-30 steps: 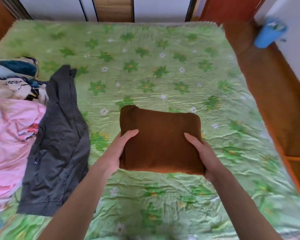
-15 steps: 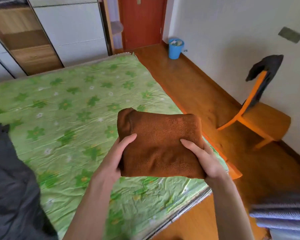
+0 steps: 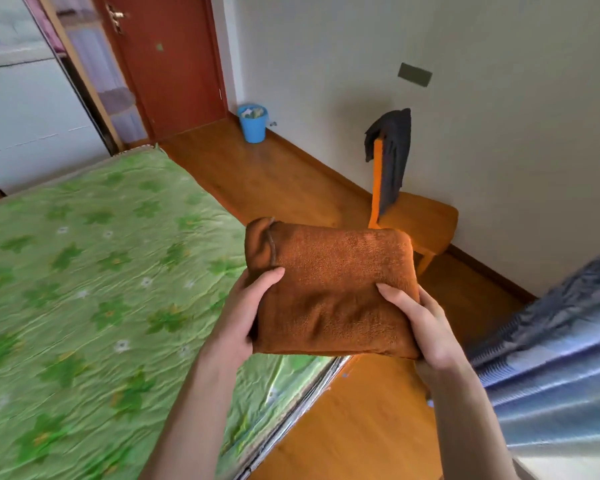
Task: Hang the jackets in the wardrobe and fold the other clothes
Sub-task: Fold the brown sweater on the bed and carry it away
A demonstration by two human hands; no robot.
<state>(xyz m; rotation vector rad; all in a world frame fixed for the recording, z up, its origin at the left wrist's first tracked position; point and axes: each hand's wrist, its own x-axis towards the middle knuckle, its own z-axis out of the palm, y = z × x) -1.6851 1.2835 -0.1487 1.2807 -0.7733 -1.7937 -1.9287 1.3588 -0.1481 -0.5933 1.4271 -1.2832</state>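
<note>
A folded brown fleece garment (image 3: 329, 289) is held in the air above the right edge of the bed (image 3: 84, 289). My left hand (image 3: 246, 313) grips its left side, thumb on top. My right hand (image 3: 420, 323) grips its right side, thumb on top and fingers underneath. A dark grey garment (image 3: 392, 150) hangs over the back of an orange chair (image 3: 423, 220) against the right wall. The wardrobe (image 3: 25, 109) with pale sliding doors stands at the far left, past the foot of the bed.
The bed has a green flowered sheet. Wooden floor runs between the bed and the wall. A blue bin (image 3: 253, 123) sits beside a red-brown door (image 3: 167, 64). A blue-grey striped curtain (image 3: 551, 375) hangs at the right.
The brown garment has been lifted off the bed and carried to the right, both hands still on it. My view has swung right, so the clothes pile at the left is out of sight.
</note>
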